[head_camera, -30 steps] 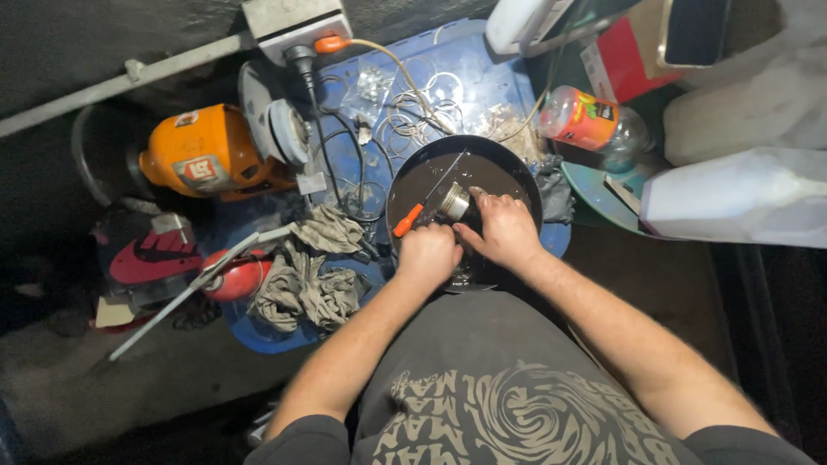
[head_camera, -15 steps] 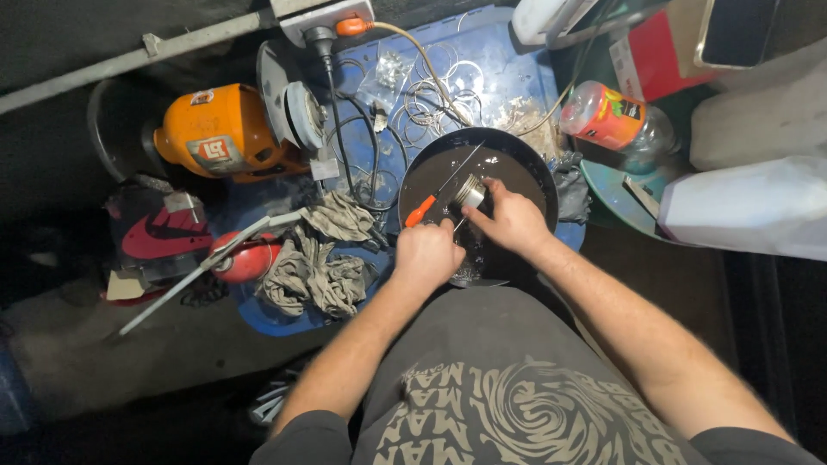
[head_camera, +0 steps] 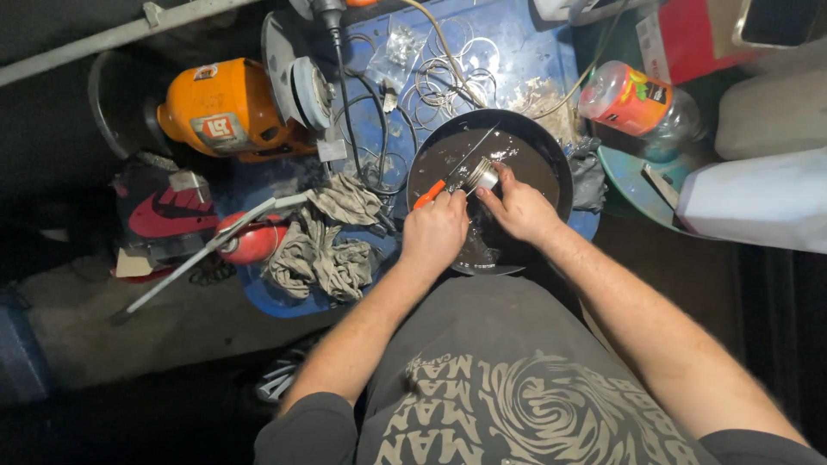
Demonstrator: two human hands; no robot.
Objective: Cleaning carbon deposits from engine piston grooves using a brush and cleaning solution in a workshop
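A small round metal part (head_camera: 482,175) sits just above the centre of the frame, over a black pan (head_camera: 551,155) filled with dark liquid. The right hand (head_camera: 519,207) grasps this part with its fingertips at the rim. The left hand (head_camera: 435,231) is clenched around an orange-handled tool (head_camera: 428,194), whose thin metal shaft lies across the part toward the upper right.

The part looks stiff and light, but it is probably wet and oily from the liquid, so I judge it slippery; a pinch on the outer rim, as the fingers do now, seems the safest place to hold it.

The pan rests on a blue surface (head_camera: 525,52). Left of the pan lie grey rags (head_camera: 323,245) and black cables. In the upper left stands an orange bench grinder (head_camera: 233,108). A plastic bottle (head_camera: 633,99) with an orange label lies in the upper right, near a white container (head_camera: 758,202).
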